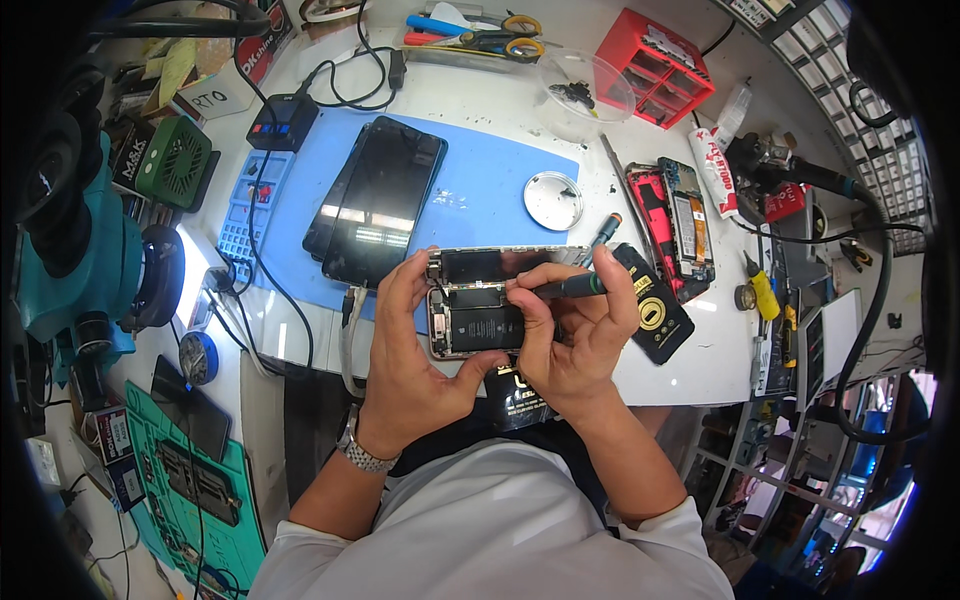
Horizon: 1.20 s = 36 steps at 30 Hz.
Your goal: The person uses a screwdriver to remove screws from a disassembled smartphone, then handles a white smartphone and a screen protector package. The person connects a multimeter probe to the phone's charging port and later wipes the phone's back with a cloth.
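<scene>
An opened smartphone [480, 325] is in front of me, its battery and inner parts bare. Its lifted screen [490, 265] stands along the far side of the body. My left hand [415, 375] grips the left end of the phone, thumb along the near edge. In my right hand [580, 350] is a small dark-handled screwdriver [572, 287], held between the fingers and pointing left at the phone's inner edge; its tip is hidden. Just beyond that hand lies another slim tool [606, 230] with a teal end. A black package [515, 400] shows below the phone.
Two dark phones [385, 205] lie stacked on a blue mat [480, 165]. A round metal tin [553, 200], a black package with a gold emblem [655, 305] and a dismantled phone [685, 230] are to the right. A teal microscope [70, 240] stands left, with cables nearby.
</scene>
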Each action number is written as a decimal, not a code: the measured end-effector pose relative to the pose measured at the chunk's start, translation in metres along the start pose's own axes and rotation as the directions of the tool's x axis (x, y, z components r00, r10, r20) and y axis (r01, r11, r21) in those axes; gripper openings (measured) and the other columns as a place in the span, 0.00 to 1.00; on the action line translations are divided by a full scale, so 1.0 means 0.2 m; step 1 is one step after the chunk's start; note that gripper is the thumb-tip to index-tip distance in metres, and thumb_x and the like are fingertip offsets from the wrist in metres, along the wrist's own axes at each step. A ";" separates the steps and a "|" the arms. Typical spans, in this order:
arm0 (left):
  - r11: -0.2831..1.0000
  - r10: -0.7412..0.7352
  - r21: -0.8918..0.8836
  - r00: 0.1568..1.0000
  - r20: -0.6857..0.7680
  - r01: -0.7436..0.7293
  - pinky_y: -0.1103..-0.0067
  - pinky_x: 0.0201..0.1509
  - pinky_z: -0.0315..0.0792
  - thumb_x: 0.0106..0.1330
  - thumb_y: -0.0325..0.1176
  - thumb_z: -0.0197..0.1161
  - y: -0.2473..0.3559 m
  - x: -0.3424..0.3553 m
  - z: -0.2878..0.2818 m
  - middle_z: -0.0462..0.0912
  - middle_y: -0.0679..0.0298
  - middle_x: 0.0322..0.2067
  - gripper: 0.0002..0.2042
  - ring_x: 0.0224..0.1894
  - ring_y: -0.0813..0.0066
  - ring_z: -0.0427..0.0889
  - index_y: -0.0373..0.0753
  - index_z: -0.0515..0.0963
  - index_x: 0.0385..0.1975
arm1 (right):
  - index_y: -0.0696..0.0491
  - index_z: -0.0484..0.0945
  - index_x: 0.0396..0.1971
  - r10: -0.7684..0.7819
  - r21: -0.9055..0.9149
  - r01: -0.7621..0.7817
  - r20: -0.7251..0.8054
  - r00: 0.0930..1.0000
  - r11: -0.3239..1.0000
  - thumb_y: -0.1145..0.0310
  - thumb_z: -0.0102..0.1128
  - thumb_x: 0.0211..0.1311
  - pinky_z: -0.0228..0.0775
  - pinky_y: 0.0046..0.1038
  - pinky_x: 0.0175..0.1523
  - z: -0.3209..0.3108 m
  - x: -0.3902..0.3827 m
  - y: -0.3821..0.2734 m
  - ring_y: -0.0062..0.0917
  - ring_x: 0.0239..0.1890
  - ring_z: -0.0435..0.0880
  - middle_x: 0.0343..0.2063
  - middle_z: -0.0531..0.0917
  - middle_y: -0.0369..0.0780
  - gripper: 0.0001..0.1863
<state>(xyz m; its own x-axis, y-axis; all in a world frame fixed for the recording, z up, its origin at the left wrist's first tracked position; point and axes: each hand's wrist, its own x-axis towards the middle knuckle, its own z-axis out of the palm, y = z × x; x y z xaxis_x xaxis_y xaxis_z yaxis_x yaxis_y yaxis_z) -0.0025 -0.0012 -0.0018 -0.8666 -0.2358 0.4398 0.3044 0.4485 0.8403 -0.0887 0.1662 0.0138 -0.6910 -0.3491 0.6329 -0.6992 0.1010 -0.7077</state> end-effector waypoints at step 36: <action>0.999 -0.022 -0.028 1.000 0.016 0.022 0.61 0.74 0.75 0.53 0.33 0.89 0.01 0.01 -0.01 0.69 0.43 0.71 0.56 0.70 0.49 0.77 0.31 0.56 0.80 | 0.48 0.66 0.75 -0.094 -0.164 0.097 0.029 0.995 0.982 0.93 0.70 0.59 0.87 0.31 0.43 0.01 0.03 -0.05 0.38 0.46 0.88 0.49 0.82 0.51 0.46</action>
<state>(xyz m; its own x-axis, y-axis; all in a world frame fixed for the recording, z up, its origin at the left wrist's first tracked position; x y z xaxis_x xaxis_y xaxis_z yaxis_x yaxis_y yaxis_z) -0.0021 -0.0019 0.0015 -0.8791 -0.2320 0.4165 0.2962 0.4187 0.8585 -0.0850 0.1622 0.0241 -0.6170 -0.3839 0.6870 -0.7835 0.2184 -0.5817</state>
